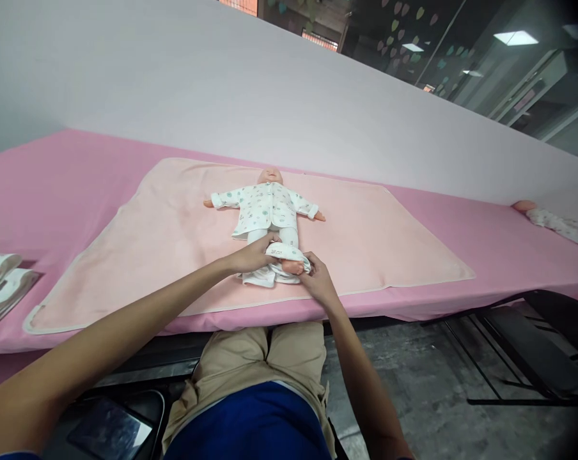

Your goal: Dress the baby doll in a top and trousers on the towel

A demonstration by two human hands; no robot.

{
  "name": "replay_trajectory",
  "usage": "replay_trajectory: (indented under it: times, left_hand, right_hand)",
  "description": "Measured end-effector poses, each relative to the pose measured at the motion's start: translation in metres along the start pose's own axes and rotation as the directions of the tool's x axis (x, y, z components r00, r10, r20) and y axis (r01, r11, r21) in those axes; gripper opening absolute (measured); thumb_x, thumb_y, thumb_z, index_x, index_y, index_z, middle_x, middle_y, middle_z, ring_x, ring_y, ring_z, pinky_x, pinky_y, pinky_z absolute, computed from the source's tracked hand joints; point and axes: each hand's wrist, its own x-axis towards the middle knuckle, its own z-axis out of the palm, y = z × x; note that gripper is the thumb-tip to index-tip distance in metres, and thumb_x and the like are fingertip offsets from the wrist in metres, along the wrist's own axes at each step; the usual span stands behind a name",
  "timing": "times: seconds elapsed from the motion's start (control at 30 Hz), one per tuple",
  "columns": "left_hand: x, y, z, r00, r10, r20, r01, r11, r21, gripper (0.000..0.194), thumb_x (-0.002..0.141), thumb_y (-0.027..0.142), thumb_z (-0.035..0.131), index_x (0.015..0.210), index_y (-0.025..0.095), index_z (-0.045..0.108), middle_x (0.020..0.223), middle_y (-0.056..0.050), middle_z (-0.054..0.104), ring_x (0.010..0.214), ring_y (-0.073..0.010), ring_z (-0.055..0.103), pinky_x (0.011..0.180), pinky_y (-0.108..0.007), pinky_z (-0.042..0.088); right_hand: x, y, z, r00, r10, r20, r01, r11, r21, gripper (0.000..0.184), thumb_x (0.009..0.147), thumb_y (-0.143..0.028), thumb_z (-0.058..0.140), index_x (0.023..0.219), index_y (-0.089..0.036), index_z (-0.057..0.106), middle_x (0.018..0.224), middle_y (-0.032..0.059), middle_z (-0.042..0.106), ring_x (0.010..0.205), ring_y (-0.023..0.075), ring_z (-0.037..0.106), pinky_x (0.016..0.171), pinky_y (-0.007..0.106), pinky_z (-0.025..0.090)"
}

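A baby doll (pixel 265 204) in a white printed top lies on its back on a pale pink blanket (pixel 164 243), head toward the wall and arms spread. Its white trousers (pixel 263 273) are bunched around the lower legs, and one bare foot (pixel 293 266) shows. My left hand (pixel 253 254) is closed on the bunched trouser cloth at the doll's legs. My right hand (pixel 318 278) pinches the same cloth beside the bare foot.
The blanket lies on a long table with a pink cover (pixel 500 255) against a white wall. Folded white cloths (pixel 1 284) sit at the left edge. A second dressed doll (pixel 550 220) lies at the far right. A dark chair (pixel 533 345) stands right of my knees.
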Motion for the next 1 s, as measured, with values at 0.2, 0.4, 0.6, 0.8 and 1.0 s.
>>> replay_trajectory:
  times: [0.2, 0.4, 0.6, 0.8, 1.0]
  left_hand:
    - [-0.013, -0.008, -0.009, 0.998, 0.068, -0.005, -0.067, 0.986, 0.152, 0.033, 0.096, 0.036, 0.062, 0.125, 0.021, 0.058, 0.124, -0.01, 0.069, 0.114, -0.0278, 0.065, 0.097, -0.04, 0.052]
    - [-0.026, -0.018, -0.05, 0.977, 0.208, -0.049, -0.184, 0.935, 0.302, 0.041, 0.107, 0.057, 0.058, 0.136, 0.028, 0.061, 0.141, -0.008, 0.065, 0.133, -0.029, 0.055, 0.115, -0.044, 0.044]
    - [0.024, -0.031, -0.059, 0.958, 0.011, -0.287, 0.164, 0.799, 0.578, 0.043, 0.094, 0.058, 0.07, 0.108, 0.02, 0.058, 0.121, -0.016, 0.066, 0.115, -0.036, 0.059, 0.095, -0.047, 0.05]
    - [0.052, -0.028, -0.053, 0.973, -0.006, -0.23, 0.179, 0.648, 0.74, 0.018, 0.099, 0.036, 0.058, 0.1, 0.018, 0.06, 0.105, -0.018, 0.072, 0.106, -0.0377, 0.067, 0.092, -0.049, 0.048]
    - [0.016, -0.067, -0.089, 0.8, -0.18, -0.573, 0.344, 0.919, 0.192, 0.032, 0.105, 0.045, 0.042, 0.086, 0.022, 0.054, 0.08, -0.004, 0.066, 0.075, -0.0227, 0.062, 0.071, -0.035, 0.042]
  right_hand:
    - [0.036, 0.006, -0.044, 0.988, 0.026, 0.15, -0.001, 0.987, -0.162, 0.036, 0.077, -0.039, 0.083, 0.105, -0.019, 0.071, 0.102, 0.0027, 0.073, 0.09, 0.0189, 0.067, 0.086, 0.032, 0.057]
    - [0.064, -0.031, -0.087, 0.924, 0.034, 0.38, 0.106, 0.935, -0.34, 0.038, 0.098, -0.047, 0.073, 0.129, -0.025, 0.071, 0.128, 0.0081, 0.075, 0.106, 0.0224, 0.071, 0.098, 0.04, 0.059]
    - [0.128, -0.04, -0.016, 0.918, -0.23, 0.322, 0.395, 0.575, -0.716, 0.021, 0.099, -0.042, 0.072, 0.101, -0.022, 0.067, 0.102, 0.009, 0.071, 0.098, 0.028, 0.065, 0.088, 0.039, 0.05]
    - [0.166, -0.027, 0.03, 0.936, -0.132, 0.328, 0.352, 0.425, -0.834, 0.012, 0.096, -0.025, 0.069, 0.09, -0.022, 0.06, 0.09, 0.0091, 0.068, 0.08, 0.0241, 0.058, 0.073, 0.034, 0.039]
    - [0.166, -0.005, -0.06, 0.999, 0.012, -0.034, -0.025, 0.906, -0.422, 0.042, 0.105, -0.053, 0.053, 0.075, -0.024, 0.055, 0.068, 0.0001, 0.056, 0.066, 0.0181, 0.05, 0.066, 0.032, 0.038]
